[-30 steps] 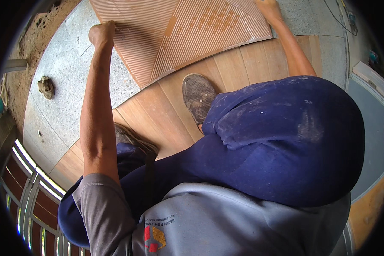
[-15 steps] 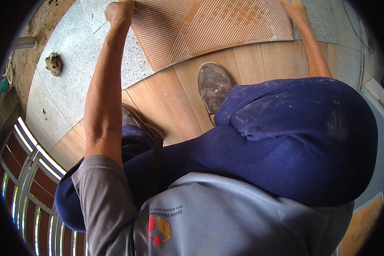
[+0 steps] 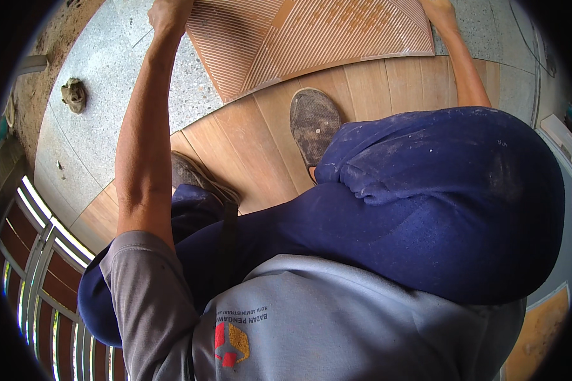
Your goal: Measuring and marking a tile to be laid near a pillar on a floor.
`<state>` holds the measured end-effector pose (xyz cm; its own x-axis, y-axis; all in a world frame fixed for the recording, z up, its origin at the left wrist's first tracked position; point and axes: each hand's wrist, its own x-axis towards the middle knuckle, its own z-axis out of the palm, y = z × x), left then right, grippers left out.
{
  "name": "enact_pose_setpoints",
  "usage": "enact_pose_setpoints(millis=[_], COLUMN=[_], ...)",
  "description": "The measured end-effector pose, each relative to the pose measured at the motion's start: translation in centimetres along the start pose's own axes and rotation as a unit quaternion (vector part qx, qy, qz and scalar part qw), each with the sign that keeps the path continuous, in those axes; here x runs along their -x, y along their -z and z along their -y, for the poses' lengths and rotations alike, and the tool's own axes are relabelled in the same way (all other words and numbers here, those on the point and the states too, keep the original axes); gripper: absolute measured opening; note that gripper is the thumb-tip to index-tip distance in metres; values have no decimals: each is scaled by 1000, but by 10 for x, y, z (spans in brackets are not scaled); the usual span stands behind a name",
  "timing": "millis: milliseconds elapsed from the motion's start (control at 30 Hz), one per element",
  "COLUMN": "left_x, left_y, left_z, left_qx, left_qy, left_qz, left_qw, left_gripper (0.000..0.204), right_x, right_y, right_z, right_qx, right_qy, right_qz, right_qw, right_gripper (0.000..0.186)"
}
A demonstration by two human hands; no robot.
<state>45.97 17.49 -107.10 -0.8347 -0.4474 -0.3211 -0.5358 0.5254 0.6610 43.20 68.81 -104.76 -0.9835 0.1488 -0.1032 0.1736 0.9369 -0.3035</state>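
Note:
A large tile (image 3: pixel 337 47) with a ridged, orange-brown underside fills the top middle of the view. Its near edge lies along the border between the speckled grey floor and the wood-look tiles (image 3: pixel 248 136). My left hand (image 3: pixel 170 15) is closed at the tile's left edge, its fingertips partly cut off by the picture's top. At the right edge my right hand (image 3: pixel 440 15) is closed on the tile too, thumb side and wrist showing. Brown patches mark the tile's ridges near the top.
My shoes (image 3: pixel 314 124) stand on the wood-look tiles just below the tile. A crumpled cloth-like lump (image 3: pixel 74 95) lies on the speckled grey floor (image 3: pixel 102 120) at left. Beyond it is bare soil (image 3: pixel 63 32). A metal gate (image 3: pixel 41 273) stands at lower left.
The view has shifted slightly. My left hand and the tile sit a little farther left and higher in the picture. Both hands keep their hold.

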Motion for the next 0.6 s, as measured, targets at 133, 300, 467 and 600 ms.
enact_pose_setpoints(millis=[133,300,467,600], left_x=[-6,-58,-57,-37], left_y=[3,2,12,32], left_z=[10,48,48,27], left_qx=[-30,-168,-176,-129], left_qy=[-10,-20,-77,-88], left_qz=[-12,13,51,155], left_qw=[999,986,980,975], left_gripper=[20,60,50,52], right_x=[9,-5,0,-1], right_y=[3,-3,-5,-4], right_z=[17,-2,2,-13], right_qx=[-49,-17,-48,-62], right_qy=[-56,-4,16,57], right_qz=[26,12,-9,4], right_qw=[997,1000,999,996], right_gripper=[36,35,38,37])
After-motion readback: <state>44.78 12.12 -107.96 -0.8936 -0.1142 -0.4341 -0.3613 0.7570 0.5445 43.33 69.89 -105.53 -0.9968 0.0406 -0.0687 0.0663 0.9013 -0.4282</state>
